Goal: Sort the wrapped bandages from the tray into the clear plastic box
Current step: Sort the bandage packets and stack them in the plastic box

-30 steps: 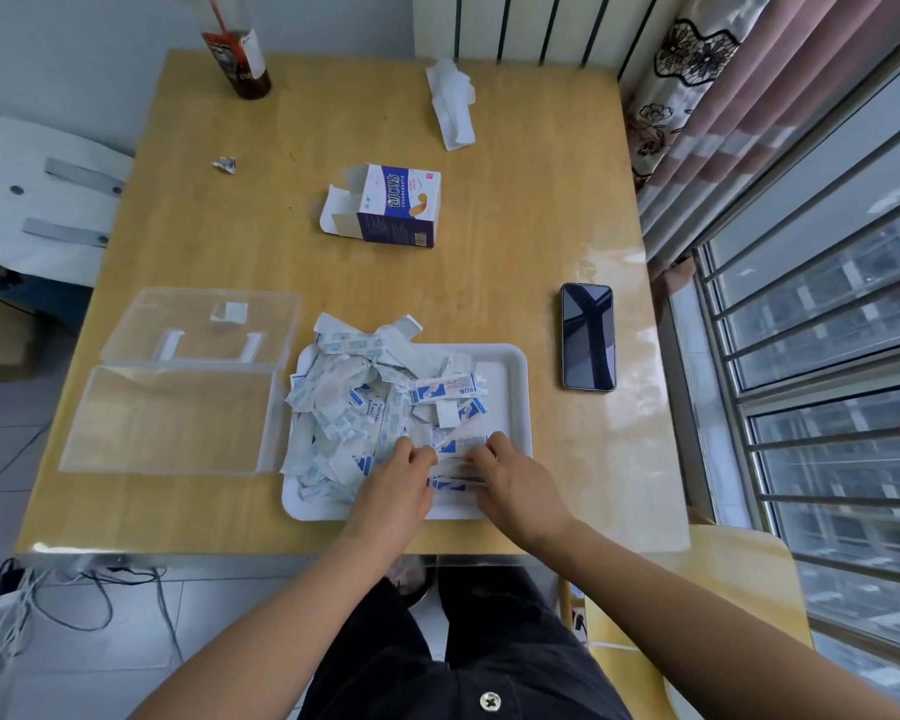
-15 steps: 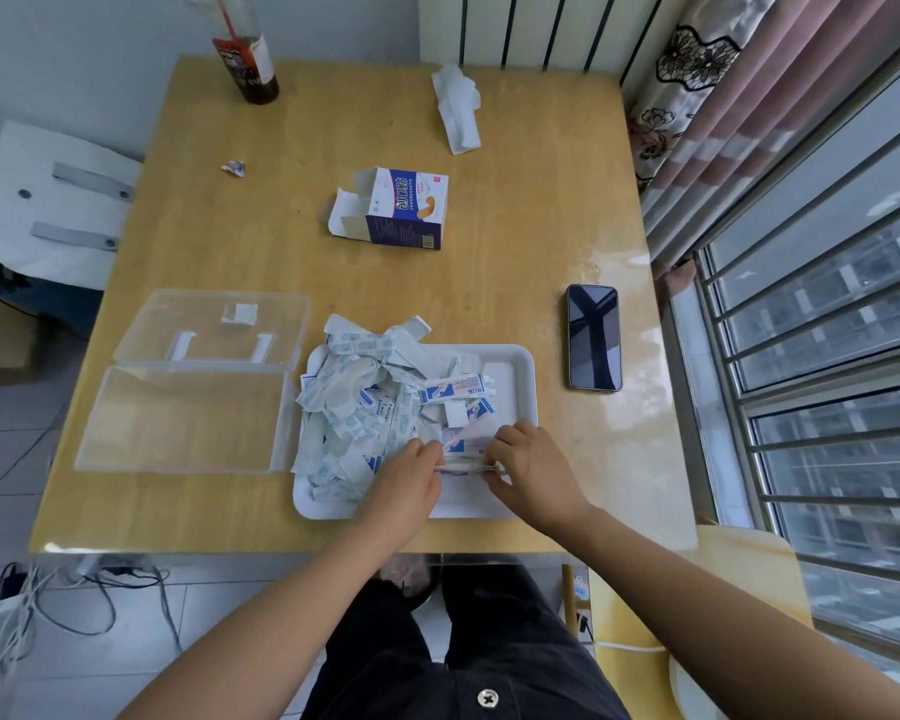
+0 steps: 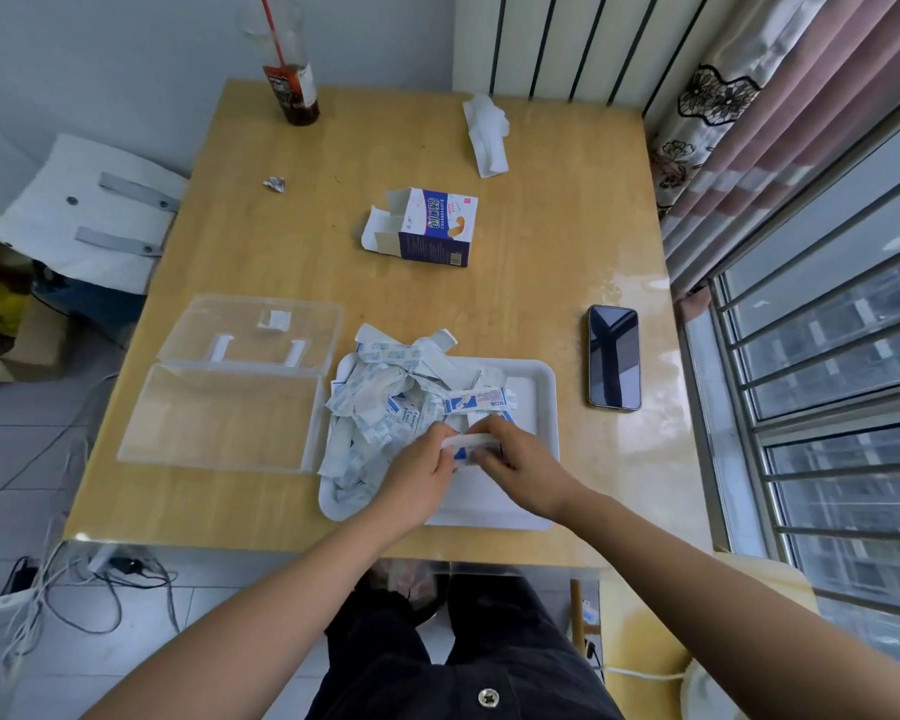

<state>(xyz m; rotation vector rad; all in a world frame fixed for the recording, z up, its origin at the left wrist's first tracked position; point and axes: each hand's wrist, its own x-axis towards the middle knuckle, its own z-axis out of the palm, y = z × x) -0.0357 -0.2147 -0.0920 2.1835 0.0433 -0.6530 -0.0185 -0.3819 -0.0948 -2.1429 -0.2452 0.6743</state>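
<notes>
Over the near half of the white tray [image 3: 541, 387]: left hand [image 3: 422, 478] & right hand [image 3: 526, 465], fingers curled, each pinching one end of a small bundle of wrapped bandages [image 3: 471, 440], held level btw them. Vs 1 s ago: then set low at the tray's near edge w/ the bundle flat under the fingers; now drawn up toward the tray centre, bundle gripped btw thumbs & fingertips. Vs 0.5 s ago: same two-handed grip, approx same spot. Whether the bundle touches the tray floor: can't tell. Loose pile of bandages [image 3: 380, 402] unmoved on the tray's left half, spilling over its far-left rim; one blue-printed strip [image 3: 481, 400] lying across the tray centre just beyond the hands, as before. Tray at the middle of the worktop [image 3: 541, 241] near edge. Clear plastic box [image 3: 219, 420] just left of the tray, touching or a hair apart, can't tell; its lid [image 3: 250, 332] lying flat behind it, same spot as before. Elsewhere unchanged: phone [image 3: 613, 356] face up right of the tray, opened bandage carton [image 3: 427, 228] mid-worktop, crumpled tissue [image 3: 487, 132] nr the far edge, drink bottle [image 3: 292, 90] at the far-left corner, small foil scrap [image 3: 274, 184] nr the left edge.
</notes>
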